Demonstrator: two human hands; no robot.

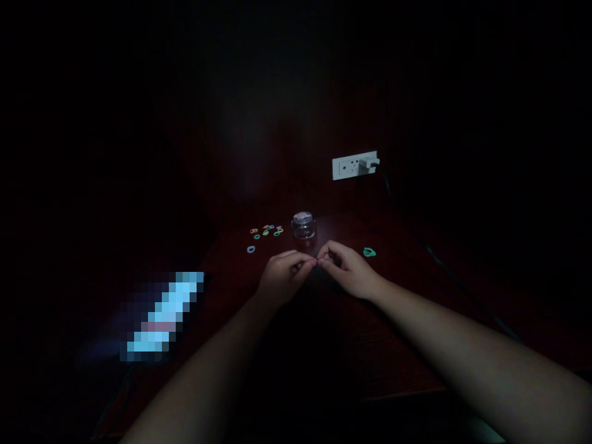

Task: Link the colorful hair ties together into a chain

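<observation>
Nearby — clear jar [304, 229], small multicol. loops [266, 233]; L hand [285, 274], R hand [346, 268] pinched — can't tell on what.

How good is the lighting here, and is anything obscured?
Head view: very dark, upper corners nearly black; head view: the glowing panel at left is pixelated; head view: anything pinched between the left hand and right hand is too dim to make out.

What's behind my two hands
Beyond your left hand and right hand stands a lidded glass jar on the dark tabletop, small coloured loops to its left, a wall socket farther back. Your hands hide the tabletop directly behind them, so anything there can't be seen.
</observation>
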